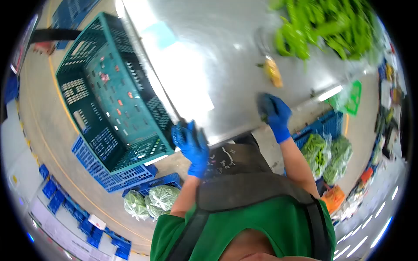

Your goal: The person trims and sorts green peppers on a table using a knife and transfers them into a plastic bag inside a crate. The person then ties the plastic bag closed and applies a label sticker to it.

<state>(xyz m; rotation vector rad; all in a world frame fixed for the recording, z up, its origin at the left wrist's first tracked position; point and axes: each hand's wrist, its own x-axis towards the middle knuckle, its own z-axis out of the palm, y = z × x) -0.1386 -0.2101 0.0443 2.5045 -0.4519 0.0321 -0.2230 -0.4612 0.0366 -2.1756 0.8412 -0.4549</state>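
Observation:
My left hand (192,148) wears a blue glove and is by the near corner of a green plastic crate (114,150), at the edge of the metal table (230,82). Its fingers are apart and I see nothing in them; whether they touch the crate is unclear. My right hand (278,115), also in a blue glove, is over the table's front edge. Its fingertips look dark and smeared, so what they hold, if anything, is hidden. Just beyond it lies a tool with a yellow handle (273,71). A heap of green peppers (326,26) lies at the far right.
The green crate sits on a blue crate (109,167) left of the table. Bagged green vegetables (159,200) are on the floor at the left. More bags of greens (326,154) stand by a blue crate (320,126) at the right. A green plastic frame (354,98) hangs by the right edge.

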